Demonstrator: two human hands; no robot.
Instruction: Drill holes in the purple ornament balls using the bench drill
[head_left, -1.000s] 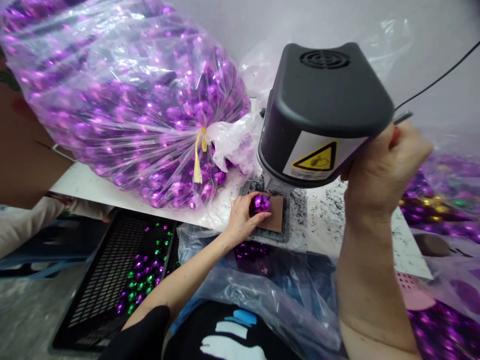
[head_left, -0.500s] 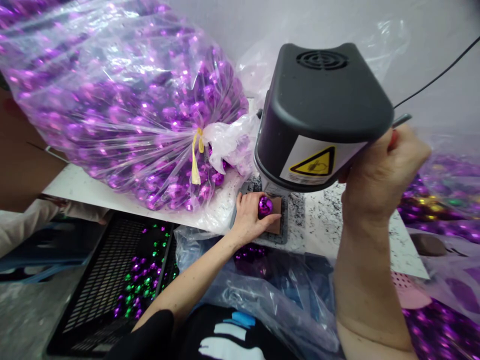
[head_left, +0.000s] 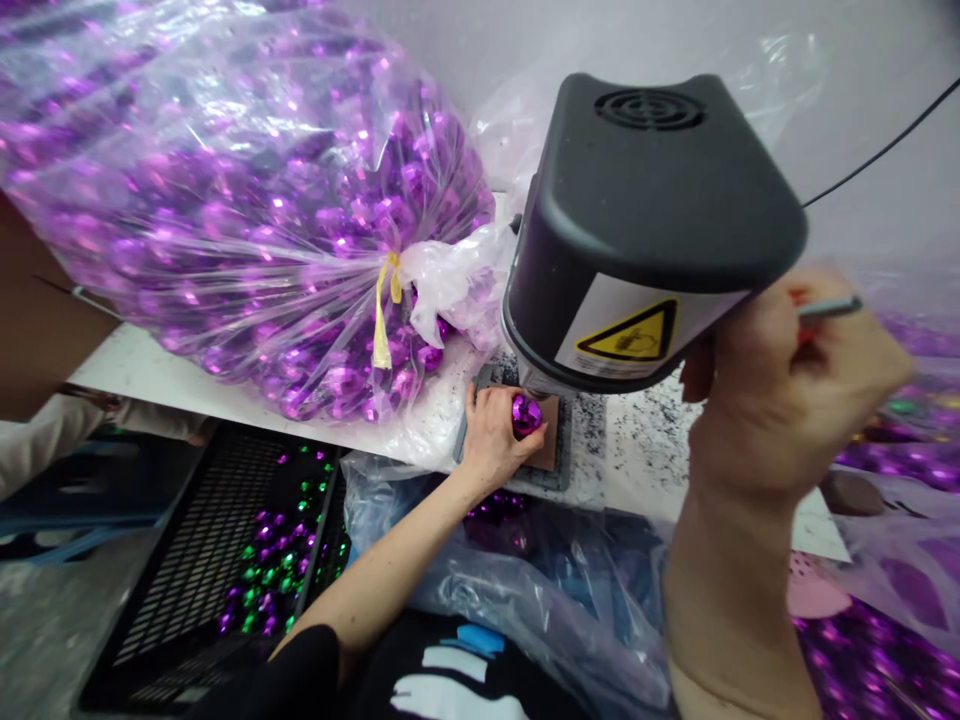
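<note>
A shiny purple ball [head_left: 526,415] sits on a brown block [head_left: 544,450] at the base of a black hand press [head_left: 649,230]. My left hand [head_left: 495,430] is closed around the ball's left side, thumb at the near side. My right hand [head_left: 795,370] is wrapped round the press lever [head_left: 836,307], with a bit of red showing between the fingers. The press head, with its yellow warning triangle, hides the tool above the ball.
A big clear bag of purple balls [head_left: 277,210], tied with yellow, fills the left of the white table [head_left: 637,470]. Below stands a black crate [head_left: 172,580] with purple and green balls. Plastic [head_left: 525,590] covers my lap. Another person's sleeve [head_left: 37,440] shows at left.
My right hand and the lever have moved down and to the right in the view. My left hand stays on the ball, and the whole view has shifted slightly.
</note>
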